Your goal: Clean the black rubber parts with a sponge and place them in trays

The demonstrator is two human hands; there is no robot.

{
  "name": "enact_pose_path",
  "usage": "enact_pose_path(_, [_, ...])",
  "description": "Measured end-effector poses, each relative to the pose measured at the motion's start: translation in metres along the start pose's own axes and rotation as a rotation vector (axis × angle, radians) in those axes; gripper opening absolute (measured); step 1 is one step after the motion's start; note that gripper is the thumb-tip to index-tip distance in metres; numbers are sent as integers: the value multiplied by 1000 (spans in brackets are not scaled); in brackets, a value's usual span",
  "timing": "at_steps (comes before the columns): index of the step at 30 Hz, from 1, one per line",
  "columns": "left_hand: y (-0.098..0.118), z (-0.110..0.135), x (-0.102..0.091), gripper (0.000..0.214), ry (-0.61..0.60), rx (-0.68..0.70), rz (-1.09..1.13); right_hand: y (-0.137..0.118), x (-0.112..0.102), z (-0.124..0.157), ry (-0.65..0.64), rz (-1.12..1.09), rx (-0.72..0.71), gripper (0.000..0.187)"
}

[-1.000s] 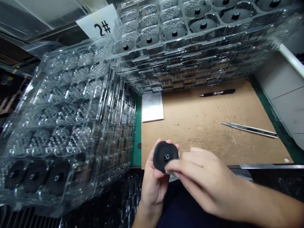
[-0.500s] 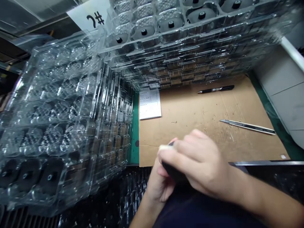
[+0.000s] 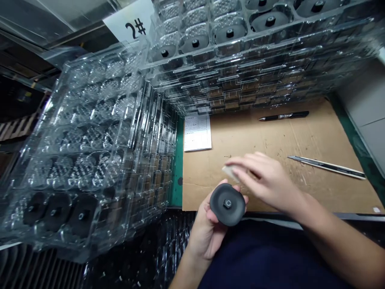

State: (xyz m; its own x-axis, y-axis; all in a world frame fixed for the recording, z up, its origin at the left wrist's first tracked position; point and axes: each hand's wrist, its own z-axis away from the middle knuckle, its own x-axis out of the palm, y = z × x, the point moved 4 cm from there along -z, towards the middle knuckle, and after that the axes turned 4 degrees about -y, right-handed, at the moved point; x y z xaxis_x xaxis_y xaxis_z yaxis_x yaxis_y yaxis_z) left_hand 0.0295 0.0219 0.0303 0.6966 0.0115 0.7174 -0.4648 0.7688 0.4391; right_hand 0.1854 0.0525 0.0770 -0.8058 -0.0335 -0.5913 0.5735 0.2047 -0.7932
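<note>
- Head view: the left hand (image 3: 206, 233) has its fingers curled around the rim of a black dished part (image 3: 221, 212), stub facing up, at the near edge of the cardboard (image 3: 237, 138).
- Right hand (image 3: 269, 180), just to the far right, pinches a pale piece (image 3: 230, 173) between thumb and forefinger, apart from the part.
- Black pen (image 3: 284, 116) lies far right; knife (image 3: 326, 166) nearer.
- Clear trays (image 3: 152, 164) stand stacked at left.

Left fingers (image 3: 212, 216) curled, palm up, right fingers (image 3: 245, 161) pinched nearby
</note>
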Motion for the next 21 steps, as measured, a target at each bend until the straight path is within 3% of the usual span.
enact_pose_path(3, [4,0,2,61,-113,-7,71,48,13,24,14,-28,310,22])
enact_pose_path(6, [5,-3,1,56,-141,1,97,74,37,50,-82,-74,382,24])
enact_pose_path(9, [1,-6,3,56,-151,-27,113,77,39,58,-78,-76,406,25])
enact_pose_path(13, [-2,-7,8,59,-121,-19,102,36,9,38,76,-76,363,24])
enact_pose_path(16, [1,-7,7,58,-53,68,43,-15,-2,25,117,-115,111,26])
enact_pose_path(18, [4,-8,5,52,-18,98,-6,-40,3,23,60,-107,-40,26])
enact_pose_path(21, [6,-9,5,54,23,120,-62,-51,18,17,-119,-92,-108,23])
